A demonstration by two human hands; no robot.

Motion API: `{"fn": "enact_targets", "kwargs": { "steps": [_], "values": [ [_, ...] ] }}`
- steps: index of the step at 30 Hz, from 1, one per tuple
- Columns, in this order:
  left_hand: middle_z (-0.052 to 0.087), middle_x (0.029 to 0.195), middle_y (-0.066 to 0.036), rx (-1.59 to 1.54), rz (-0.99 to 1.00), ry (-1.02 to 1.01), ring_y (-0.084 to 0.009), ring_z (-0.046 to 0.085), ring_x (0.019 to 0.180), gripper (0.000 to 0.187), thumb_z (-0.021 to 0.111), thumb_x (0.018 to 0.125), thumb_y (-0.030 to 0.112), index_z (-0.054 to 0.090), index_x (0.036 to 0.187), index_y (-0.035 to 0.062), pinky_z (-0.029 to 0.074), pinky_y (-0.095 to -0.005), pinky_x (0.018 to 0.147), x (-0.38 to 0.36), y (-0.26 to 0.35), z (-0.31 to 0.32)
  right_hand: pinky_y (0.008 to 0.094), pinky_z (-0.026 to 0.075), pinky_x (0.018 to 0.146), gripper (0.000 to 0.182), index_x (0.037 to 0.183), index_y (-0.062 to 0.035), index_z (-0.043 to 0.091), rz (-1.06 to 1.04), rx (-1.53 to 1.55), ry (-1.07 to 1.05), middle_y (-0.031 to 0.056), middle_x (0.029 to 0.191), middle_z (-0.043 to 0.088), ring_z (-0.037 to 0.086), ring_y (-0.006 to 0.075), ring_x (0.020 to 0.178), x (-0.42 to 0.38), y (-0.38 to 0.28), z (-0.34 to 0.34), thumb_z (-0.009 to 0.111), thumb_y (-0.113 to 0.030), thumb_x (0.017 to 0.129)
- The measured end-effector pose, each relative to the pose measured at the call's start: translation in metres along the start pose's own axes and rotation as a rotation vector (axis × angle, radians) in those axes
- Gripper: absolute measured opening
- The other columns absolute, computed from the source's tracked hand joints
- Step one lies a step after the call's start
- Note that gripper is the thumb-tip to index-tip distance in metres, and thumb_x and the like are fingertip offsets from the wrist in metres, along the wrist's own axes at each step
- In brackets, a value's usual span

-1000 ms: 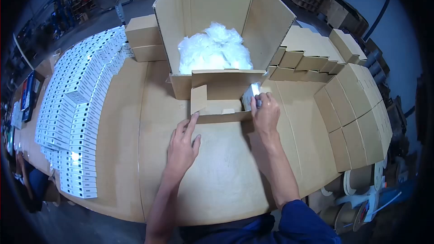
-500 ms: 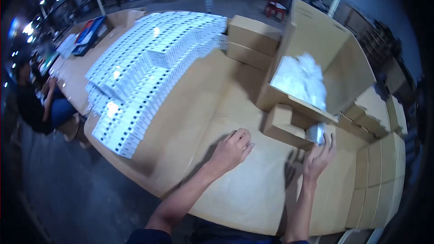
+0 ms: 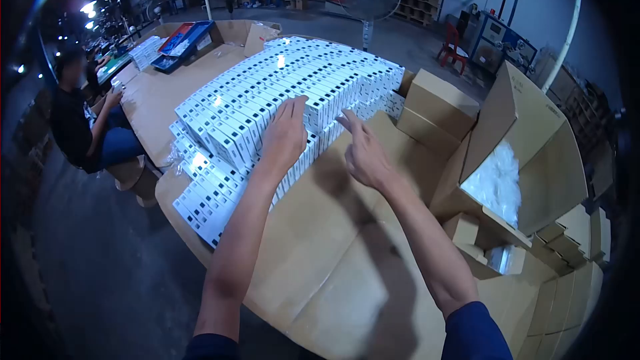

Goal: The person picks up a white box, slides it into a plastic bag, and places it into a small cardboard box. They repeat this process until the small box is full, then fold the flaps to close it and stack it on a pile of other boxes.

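Note:
Several rows of slim white boxes [image 3: 247, 90] with dark square marks are stacked in a large block on the cardboard-covered table [image 3: 313, 247]. My left hand [image 3: 285, 139] reaches over the front of this block, fingers stretched out, with nothing visible in it. Close to the block's right-hand edge is my right hand [image 3: 367, 157], its fingers extended toward the boxes. Both palms face inward, and a gap lies between the hands. Whether the fingertips touch any box is hard to make out.
To the right, a tall open carton [image 3: 567, 153] holds clear plastic bags [image 3: 497, 183]. A small open carton [image 3: 467, 230] with a shiny item inside stands before it. Closed cartons [image 3: 437, 107] sit behind; more are stacked at far right. Another person [image 3: 83, 117] sits at left.
Both hands have moved forward and left to the white boxes. My right hand has left the small carton, where the shiny item stays. The view has shifted as the head turned.

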State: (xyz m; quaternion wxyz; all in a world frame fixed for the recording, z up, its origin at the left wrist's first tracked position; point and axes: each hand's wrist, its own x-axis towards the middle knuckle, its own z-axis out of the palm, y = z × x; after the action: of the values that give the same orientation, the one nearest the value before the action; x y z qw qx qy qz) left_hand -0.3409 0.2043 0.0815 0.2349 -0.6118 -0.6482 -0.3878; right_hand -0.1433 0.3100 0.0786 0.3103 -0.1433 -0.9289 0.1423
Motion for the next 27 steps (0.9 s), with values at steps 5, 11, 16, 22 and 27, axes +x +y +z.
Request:
{"fn": "enact_targets", "kwargs": {
  "steps": [5,11,16,22,27],
  "values": [
    [0.062,0.124,-0.018,0.079,0.008,-0.120,-0.0361,0.058,0.121,0.055,0.063,0.083,-0.005,0.054,0.136,0.0008,0.049,-0.0461,0.100,0.009,-0.018,0.011,0.0477,0.036,0.119,0.081,0.159,0.0005,0.020,0.051,-0.107,-0.060,0.0173,0.154,0.051,0.042,0.0400,0.144,0.056,0.012,0.018,0.046,0.008,0.082],
    [0.063,0.125,-0.008,0.189,0.010,-0.111,-0.0297,0.059,0.118,0.048,0.065,0.086,-0.003,0.064,0.131,0.0109,0.049,-0.0439,0.098,0.010,-0.017,0.011,0.0555,0.036,0.117,0.080,0.161,-0.0040,0.018,0.074,-0.255,-0.134,0.0120,0.153,0.055,0.040,0.0411,0.146,0.060,0.012,0.021,0.045,0.004,0.087],
    [0.062,0.120,-0.007,0.219,-0.001,-0.190,-0.0287,0.059,0.113,0.035,0.081,0.076,0.003,0.074,0.110,0.0105,0.050,-0.0440,0.094,0.011,-0.012,-0.002,0.0529,0.034,0.120,0.078,0.160,-0.0045,0.024,0.040,-0.073,-0.042,0.0331,0.144,0.053,0.039,0.0484,0.145,0.055,0.005,0.013,0.046,0.005,0.086],
    [0.062,0.121,-0.013,-0.072,-0.015,-0.064,-0.0339,0.061,0.117,0.038,0.078,0.073,-0.008,0.071,0.109,0.0039,0.052,-0.0451,0.099,-0.012,0.061,-0.040,0.0457,0.054,0.095,0.065,0.161,-0.0110,0.030,0.502,0.665,-0.141,0.0198,0.134,0.057,0.064,0.0321,0.111,-0.006,-0.034,-0.062,0.058,-0.020,0.103],
    [0.061,0.117,-0.014,-0.299,0.222,-0.012,-0.0367,0.061,0.116,0.044,0.079,0.066,-0.012,0.071,0.107,0.0028,0.055,-0.0477,0.095,-0.019,0.162,-0.040,0.0296,0.059,0.078,0.044,0.152,-0.0154,0.048,0.589,1.413,-0.023,0.0052,0.119,0.060,0.063,0.0114,0.098,-0.086,-0.042,-0.118,0.055,-0.027,0.110]
  ]
}}
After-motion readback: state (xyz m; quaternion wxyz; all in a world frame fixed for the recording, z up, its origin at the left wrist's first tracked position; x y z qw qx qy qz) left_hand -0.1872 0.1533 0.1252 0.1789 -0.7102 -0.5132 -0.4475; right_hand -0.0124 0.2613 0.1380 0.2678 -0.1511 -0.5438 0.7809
